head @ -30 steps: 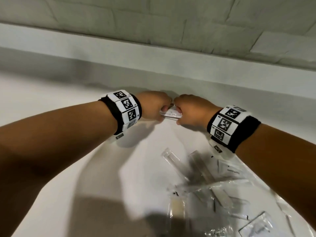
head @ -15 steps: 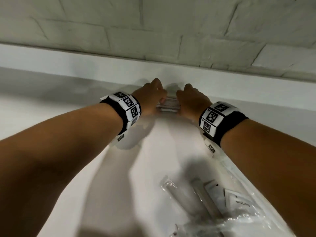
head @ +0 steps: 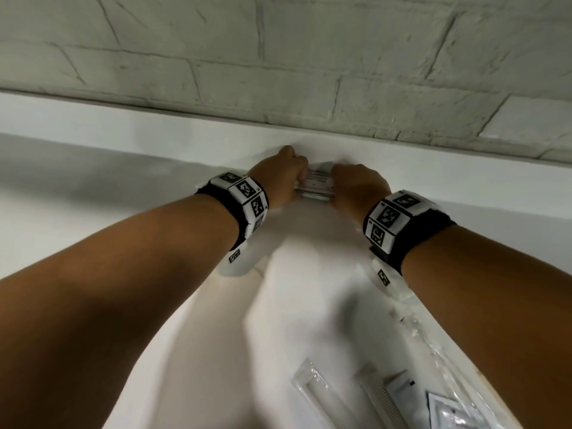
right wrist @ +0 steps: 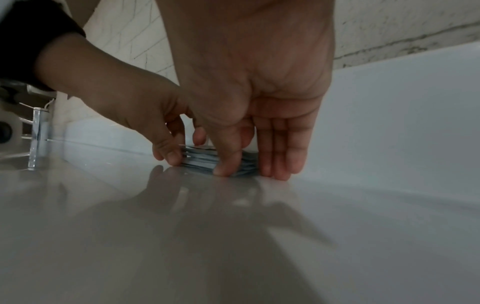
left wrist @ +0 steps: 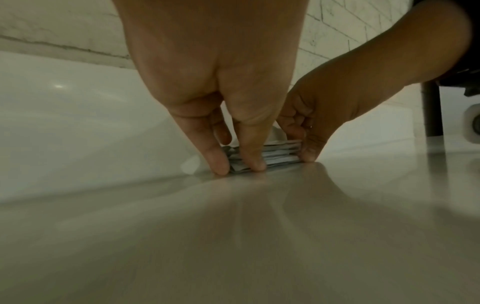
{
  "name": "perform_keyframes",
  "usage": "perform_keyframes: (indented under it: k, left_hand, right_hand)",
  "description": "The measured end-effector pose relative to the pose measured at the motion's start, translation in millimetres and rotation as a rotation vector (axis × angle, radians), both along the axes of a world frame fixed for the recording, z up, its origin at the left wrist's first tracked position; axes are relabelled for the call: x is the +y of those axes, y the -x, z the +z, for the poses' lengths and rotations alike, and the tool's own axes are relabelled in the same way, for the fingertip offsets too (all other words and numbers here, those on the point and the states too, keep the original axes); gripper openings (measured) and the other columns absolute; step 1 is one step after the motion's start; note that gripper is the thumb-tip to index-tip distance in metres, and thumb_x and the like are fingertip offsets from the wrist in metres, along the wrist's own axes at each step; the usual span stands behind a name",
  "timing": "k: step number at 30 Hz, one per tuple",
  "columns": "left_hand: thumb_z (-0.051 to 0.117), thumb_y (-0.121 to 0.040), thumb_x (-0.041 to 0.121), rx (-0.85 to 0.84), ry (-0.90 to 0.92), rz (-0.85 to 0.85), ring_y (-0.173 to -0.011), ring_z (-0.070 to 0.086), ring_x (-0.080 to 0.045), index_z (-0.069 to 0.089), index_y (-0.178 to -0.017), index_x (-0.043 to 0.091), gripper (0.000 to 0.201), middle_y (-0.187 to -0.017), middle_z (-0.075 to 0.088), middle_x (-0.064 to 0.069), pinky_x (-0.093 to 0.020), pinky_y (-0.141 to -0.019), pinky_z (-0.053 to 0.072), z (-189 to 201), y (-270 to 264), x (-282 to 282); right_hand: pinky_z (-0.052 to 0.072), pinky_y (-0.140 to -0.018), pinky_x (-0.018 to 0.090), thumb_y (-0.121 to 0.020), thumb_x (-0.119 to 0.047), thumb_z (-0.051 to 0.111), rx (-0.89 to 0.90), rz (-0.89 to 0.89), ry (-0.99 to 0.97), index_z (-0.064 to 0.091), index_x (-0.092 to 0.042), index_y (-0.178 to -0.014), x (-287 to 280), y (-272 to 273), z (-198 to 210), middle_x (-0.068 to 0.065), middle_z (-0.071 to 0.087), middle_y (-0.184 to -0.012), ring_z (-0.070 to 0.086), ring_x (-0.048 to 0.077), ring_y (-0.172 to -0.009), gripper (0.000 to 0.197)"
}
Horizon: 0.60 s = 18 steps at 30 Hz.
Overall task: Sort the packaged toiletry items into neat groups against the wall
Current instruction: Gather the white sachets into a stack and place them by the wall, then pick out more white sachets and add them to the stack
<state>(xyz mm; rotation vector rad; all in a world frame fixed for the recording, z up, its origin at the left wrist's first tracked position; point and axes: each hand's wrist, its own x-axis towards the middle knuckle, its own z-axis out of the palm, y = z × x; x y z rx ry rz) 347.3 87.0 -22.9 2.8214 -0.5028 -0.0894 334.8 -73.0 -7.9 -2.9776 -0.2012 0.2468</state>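
A small stack of flat white sachets [head: 317,187] sits on the white counter right at the foot of the backsplash [head: 154,131]. My left hand [head: 288,181] grips the stack's left end and my right hand [head: 346,188] grips its right end. In the left wrist view, two left fingertips [left wrist: 221,165] touch the counter at the end of the stack [left wrist: 281,154]. In the right wrist view, my right thumb is in front of the stack [right wrist: 198,158] and the fingers [right wrist: 280,164] are behind it. The stack's top is mostly hidden by my hands.
Loose clear-wrapped packets lie near me at lower right: a long one [head: 312,385], a packaged comb [head: 387,397] and a square sachet [head: 458,418]. A chrome tap [right wrist: 36,139] stands far left. A grey brick wall [head: 309,57] rises above the backsplash.
Both hands have carried the stack away from me toward the wall and lowered it onto the counter against the backsplash. The loose packets stayed where they were.
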Motion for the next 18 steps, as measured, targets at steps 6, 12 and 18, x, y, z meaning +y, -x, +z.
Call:
perform_keyframes:
  k: [6,12,18]
  left_hand:
    - [0.070,-0.082,0.016,-0.011,0.078,0.038,-0.100,0.057,-0.028,0.063,-0.101,0.011,0.021,-0.115,0.052,-0.010,-0.026,-0.081,0.038,-4.3,-0.2,2.9]
    - [0.077,-0.076,0.027,0.019,0.118,0.098,-0.100,0.057,-0.031,0.055,-0.113,0.012,0.045,-0.121,0.048,-0.013,-0.034,-0.085,0.045,4.8,7.9,8.5]
    - [0.068,-0.083,0.043,-0.004,0.126,0.130,-0.106,0.059,-0.029,0.052,-0.119,0.017,0.048,-0.134,0.040,-0.010,-0.040,-0.094,0.048,29.0,49.9,16.9]
  right_hand:
    - [0.046,-0.090,0.035,-0.083,-0.027,0.068,0.014,0.029,0.027,0.052,-0.020,-0.131,0.6,-4.4,0.5,0.010,0.060,-0.124,0.058,0.032,-0.112,0.051]
    - [0.040,-0.088,0.029,-0.083,-0.030,0.071,0.068,0.101,-0.062,0.046,-0.014,-0.134,-13.7,7.6,18.0,0.009,0.055,-0.132,0.052,0.028,-0.120,0.059]
    - [0.040,-0.096,0.035,-0.084,-0.049,0.064,0.107,0.002,-0.013,0.052,-0.012,-0.126,-71.5,49.6,55.4,0.011,0.057,-0.130,0.054,0.029,-0.115,0.057]
